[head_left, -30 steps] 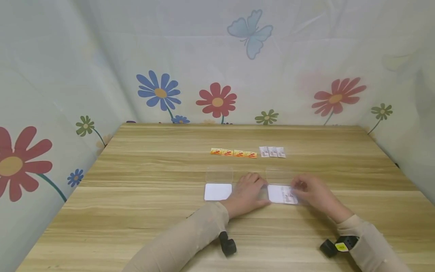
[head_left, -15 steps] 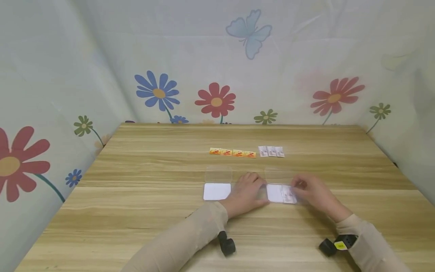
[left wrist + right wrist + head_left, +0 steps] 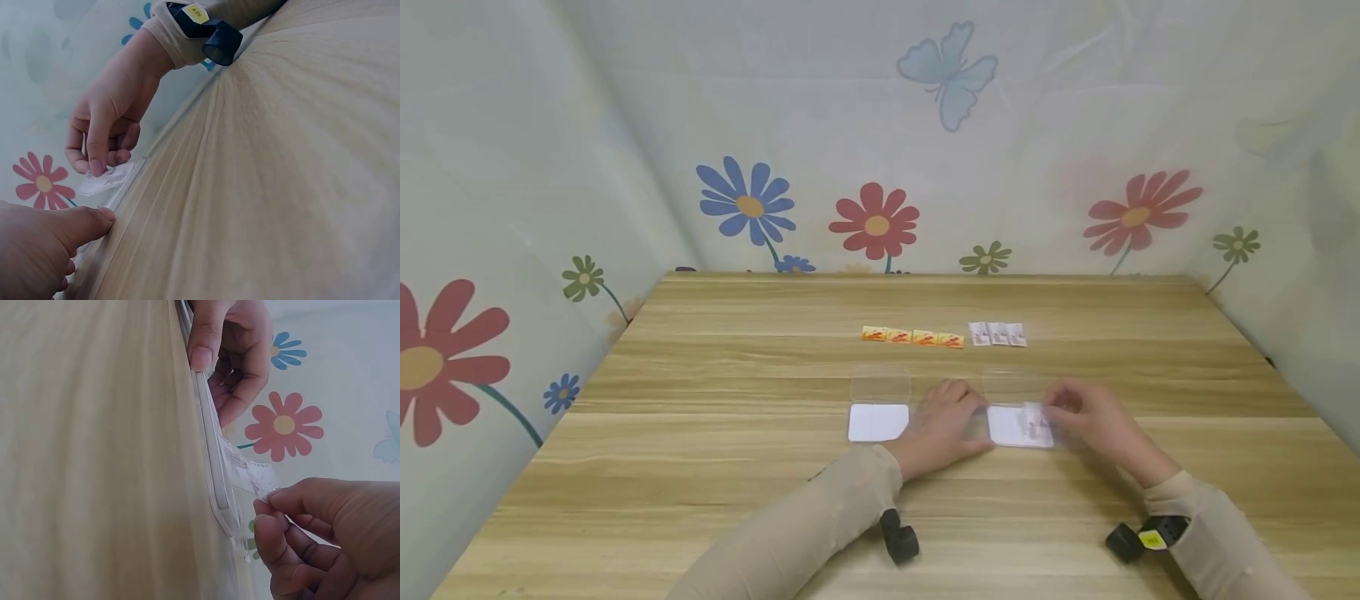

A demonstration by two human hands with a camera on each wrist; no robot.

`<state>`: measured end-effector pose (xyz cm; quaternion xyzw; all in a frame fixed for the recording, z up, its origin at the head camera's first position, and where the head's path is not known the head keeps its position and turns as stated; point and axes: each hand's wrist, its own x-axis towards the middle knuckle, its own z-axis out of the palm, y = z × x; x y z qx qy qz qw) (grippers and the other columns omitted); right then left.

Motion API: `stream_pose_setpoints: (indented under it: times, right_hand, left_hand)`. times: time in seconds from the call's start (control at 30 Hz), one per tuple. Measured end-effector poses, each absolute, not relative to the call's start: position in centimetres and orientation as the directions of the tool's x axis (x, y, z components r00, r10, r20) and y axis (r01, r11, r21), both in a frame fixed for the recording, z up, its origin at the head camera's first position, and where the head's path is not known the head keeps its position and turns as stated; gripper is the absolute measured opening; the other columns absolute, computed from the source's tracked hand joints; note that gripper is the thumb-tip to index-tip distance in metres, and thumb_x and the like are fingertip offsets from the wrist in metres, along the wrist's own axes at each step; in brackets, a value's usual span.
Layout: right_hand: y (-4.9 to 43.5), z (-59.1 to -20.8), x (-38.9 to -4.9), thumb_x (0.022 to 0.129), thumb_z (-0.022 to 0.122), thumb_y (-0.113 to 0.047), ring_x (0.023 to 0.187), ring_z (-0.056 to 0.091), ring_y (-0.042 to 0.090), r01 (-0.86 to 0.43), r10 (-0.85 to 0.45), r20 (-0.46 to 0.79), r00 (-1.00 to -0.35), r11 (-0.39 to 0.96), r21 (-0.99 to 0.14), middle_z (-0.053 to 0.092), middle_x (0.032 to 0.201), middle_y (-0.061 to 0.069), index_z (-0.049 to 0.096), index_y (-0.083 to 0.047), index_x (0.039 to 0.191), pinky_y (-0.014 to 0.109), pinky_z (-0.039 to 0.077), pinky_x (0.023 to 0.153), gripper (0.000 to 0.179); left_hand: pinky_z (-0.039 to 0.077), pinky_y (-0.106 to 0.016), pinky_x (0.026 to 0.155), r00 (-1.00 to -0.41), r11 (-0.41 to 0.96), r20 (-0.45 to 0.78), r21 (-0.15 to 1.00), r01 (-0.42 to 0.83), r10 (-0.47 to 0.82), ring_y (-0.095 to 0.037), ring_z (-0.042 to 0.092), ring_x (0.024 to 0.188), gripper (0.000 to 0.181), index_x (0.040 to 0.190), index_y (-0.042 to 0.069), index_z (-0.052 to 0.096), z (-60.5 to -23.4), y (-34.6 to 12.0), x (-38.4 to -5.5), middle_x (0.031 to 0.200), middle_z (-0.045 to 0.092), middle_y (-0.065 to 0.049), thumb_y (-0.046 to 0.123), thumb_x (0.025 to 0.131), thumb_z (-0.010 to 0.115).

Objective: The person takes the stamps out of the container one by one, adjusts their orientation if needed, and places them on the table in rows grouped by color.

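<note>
My right hand [image 3: 1086, 421] pinches the edge of a small, thin white printed packet [image 3: 250, 475] between thumb and finger. The packet slants up over the right half of a shallow clear plastic case [image 3: 1006, 427] with a white base. My left hand [image 3: 943, 423] holds that case at its left end, thumb on the near edge [image 3: 201, 359] and fingers on the far side. In the left wrist view, my right hand [image 3: 109, 125] hangs above the case with the packet under its fingertips. The clear lid [image 3: 1018, 385] lies folded back.
A second open case [image 3: 878, 423] with a white base lies left of my left hand. Farther back, several yellow-orange packets [image 3: 913, 337] lie in a row, with three white packets [image 3: 997, 334] to their right. All rest on a wooden table [image 3: 700, 483] before a flowered curtain.
The packet at my right fingers has gone from lying flat in the case's right half to being lifted and tilted. My left hand keeps its place at the case.
</note>
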<state>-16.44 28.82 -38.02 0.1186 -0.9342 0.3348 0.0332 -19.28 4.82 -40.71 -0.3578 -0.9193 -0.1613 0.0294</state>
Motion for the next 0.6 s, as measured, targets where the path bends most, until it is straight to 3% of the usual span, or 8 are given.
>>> stream_pose_setpoints:
  times: [0.17, 0.4, 0.6]
  right_hand:
    - [28.89, -37.83, -16.63, 0.087, 0.066, -0.007, 0.082, 0.058, 0.014, -0.249, -0.209, 0.14, -0.968, 0.725, -0.642, 0.069, 0.09, 0.009, 0.066, -0.004, 0.093, 0.027, 0.048, 0.071, 0.006]
    - [29.19, -37.69, -16.64, 0.09, 0.064, -0.007, 0.076, 0.055, 0.006, -0.23, -0.209, 0.114, -0.971, 0.697, -0.679, 0.068, 0.093, 0.012, 0.065, -0.002, 0.096, 0.023, 0.048, 0.063, 0.008]
    - [29.72, -36.99, -16.81, 0.092, 0.062, -0.013, 0.082, 0.058, 0.011, -0.187, -0.191, 0.071, -0.979, 0.707, -0.682, 0.068, 0.097, 0.013, 0.064, -0.002, 0.101, 0.024, 0.049, 0.067, 0.014]
  left_hand:
    - [0.038, -0.034, 0.107, -0.749, 0.696, 0.167, 0.285, 0.659, 0.641, -0.018, 0.05, 0.118, 0.05, 0.121, 0.015, 0.062, -40.47, 4.63, -19.16, 0.12, 0.057, 0.0, 0.047, 0.083, 0.069]
    - [0.039, -0.032, 0.106, -0.73, 0.683, 0.188, 0.261, 0.682, 0.657, -0.016, 0.05, 0.116, 0.05, 0.12, 0.015, 0.062, -40.58, 4.6, -19.17, 0.118, 0.057, 0.001, 0.049, 0.084, 0.068]
    - [0.038, -0.032, 0.106, -0.734, 0.684, 0.185, 0.271, 0.677, 0.653, -0.017, 0.05, 0.116, 0.05, 0.12, 0.015, 0.062, -40.59, 4.8, -19.15, 0.118, 0.057, 0.001, 0.049, 0.084, 0.068]
